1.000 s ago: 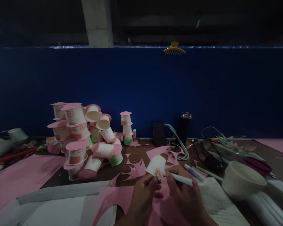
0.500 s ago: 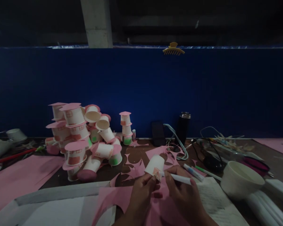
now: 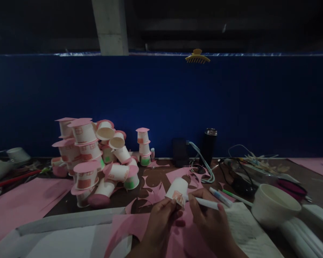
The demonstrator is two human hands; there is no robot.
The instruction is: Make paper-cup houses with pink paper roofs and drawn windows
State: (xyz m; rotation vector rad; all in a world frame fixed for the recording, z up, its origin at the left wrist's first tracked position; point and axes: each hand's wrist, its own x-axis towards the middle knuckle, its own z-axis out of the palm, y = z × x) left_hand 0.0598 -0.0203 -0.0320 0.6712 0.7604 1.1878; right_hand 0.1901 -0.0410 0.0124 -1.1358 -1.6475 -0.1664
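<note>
A white paper cup is tilted in the fingers of my left hand, which is closed on its lower edge. An orange-red patch is coloured on the side of the cup facing me. My right hand grips a white marker pen, its tip end at the cup's right side; whether it touches cannot be made out. Pink paper lies beneath both hands. At the left, several white cups with pink paper discs are stacked and heaped, some bearing drawn windows and doors.
A white box tray lies at the front left, beside a pink sheet. To the right are a white bowl, another marker and a printed sheet. Behind stand a phone, a dark bottle and a blue partition.
My left fingers have shifted slightly down on the cup, and more of the orange-red patch shows. The marker's tip end has drawn a little to the right.
</note>
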